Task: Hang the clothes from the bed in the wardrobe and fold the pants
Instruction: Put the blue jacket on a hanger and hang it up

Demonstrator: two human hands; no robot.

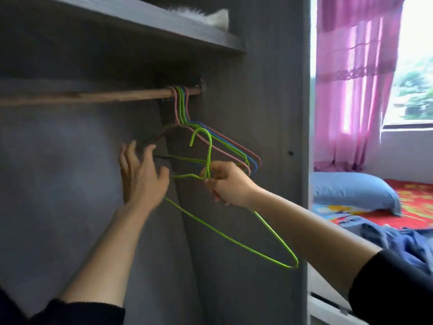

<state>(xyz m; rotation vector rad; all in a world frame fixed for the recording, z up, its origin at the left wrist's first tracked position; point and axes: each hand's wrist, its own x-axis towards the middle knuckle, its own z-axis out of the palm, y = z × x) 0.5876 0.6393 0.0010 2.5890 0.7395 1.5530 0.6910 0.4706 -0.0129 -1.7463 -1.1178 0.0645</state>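
Inside the grey wardrobe (269, 113) a wooden rail (93, 96) carries several wire hangers (234, 148) in pink, green and blue, bunched at its right end. My right hand (226, 184) is shut on the neck of a green wire hanger (222, 233), which is off the rail and tilted, its hook pointing up. My left hand (140, 177) is open, fingers spread, touching the left tips of the hanging hangers. Blue denim clothes (398, 242) lie on the bed at the right.
A shelf (164, 26) above the rail holds something white and fluffy (210, 16). Right of the wardrobe's side panel there is a bed with a blue pillow (351, 193) and a red patterned sheet (417, 202), plus pink curtains (351, 90) at a window.
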